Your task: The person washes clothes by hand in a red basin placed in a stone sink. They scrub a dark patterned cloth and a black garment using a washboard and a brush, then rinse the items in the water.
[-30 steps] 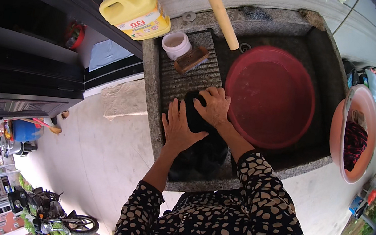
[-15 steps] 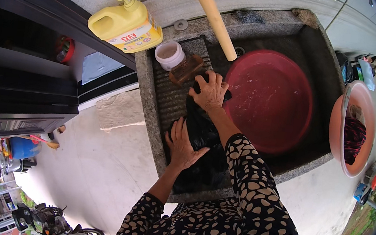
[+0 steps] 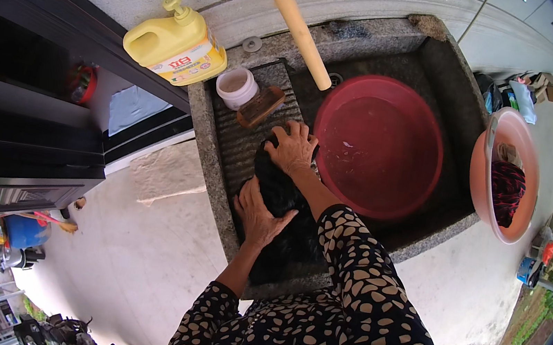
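Wet black cloth (image 3: 279, 192) lies bunched on the ridged washboard surface (image 3: 229, 135) at the left side of a stone sink. My right hand (image 3: 291, 148) grips its far end, fingers curled over it. Nearer to me, my left hand (image 3: 259, 216) presses the cloth's left side, its fingers bent round the bunch and the thumb stretched to the right. Just beyond my right hand sits a brown scrubbing brush (image 3: 261, 106), leaning by a small white tub (image 3: 236, 89). A red basin (image 3: 379, 147) with water in it stands in the sink, right of my right hand.
On the sink's far-left corner stands a yellow pump jug (image 3: 177, 48). A pale yellow pipe (image 3: 295, 27) reaches down over the sink. To the right, a pink basin (image 3: 523, 184) holds dark patterned cloth. The stone rim (image 3: 208, 184) borders the washboard.
Both hands have drawn closer together, and the cloth between them is more bunched. My left hand's fingers are more bent than before. The whole view has shifted slightly.
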Motion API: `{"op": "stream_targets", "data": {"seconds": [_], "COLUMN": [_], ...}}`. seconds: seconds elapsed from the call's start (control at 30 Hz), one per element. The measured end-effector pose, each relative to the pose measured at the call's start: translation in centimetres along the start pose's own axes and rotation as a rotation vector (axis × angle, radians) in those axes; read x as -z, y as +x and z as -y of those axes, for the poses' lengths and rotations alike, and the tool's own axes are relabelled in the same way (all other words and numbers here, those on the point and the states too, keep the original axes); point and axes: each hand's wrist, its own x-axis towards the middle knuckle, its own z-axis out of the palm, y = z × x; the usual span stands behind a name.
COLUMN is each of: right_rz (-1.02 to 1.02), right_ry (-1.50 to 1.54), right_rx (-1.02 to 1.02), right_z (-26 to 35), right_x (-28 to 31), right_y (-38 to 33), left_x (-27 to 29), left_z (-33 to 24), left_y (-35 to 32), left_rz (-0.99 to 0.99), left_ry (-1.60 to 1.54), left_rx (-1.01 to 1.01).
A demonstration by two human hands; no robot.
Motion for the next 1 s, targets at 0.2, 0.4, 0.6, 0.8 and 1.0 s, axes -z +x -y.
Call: {"op": "stream_targets", "data": {"seconds": [0.2,0.4,0.6,0.8,1.0], "right_rz": [0.103,0.074,-0.027,0.225,0.075], "right_ry": [0.441,0.04,0.419,0.122,0.111], "right_rx": [0.241,-0.022,0.287,0.215,0.007], "right_z": [0.8,0.9,-1.4,-1.4,-0.5], "right_x": [5.0,1.0,3.2,3.3,3.2], "right_y": [-9.7,0.3,-9.3,-5.7,-3.8], "left_x": [-0.4,0.2,3.7,0.6,4.1], "left_z": [2.7,0.5,-0.9,-1.3,-2.7], "left_y": [-0.8,-0.1,-1.1,3.0,7.2], "left_rz": [-0.015,0.093,-0.086,-0.075,0.294], "left_ry": [0.034,0.19,-0.534,0.241,0.029], "left_rx": [-0.122,-0.002,0.054,-0.063,0.411]}}
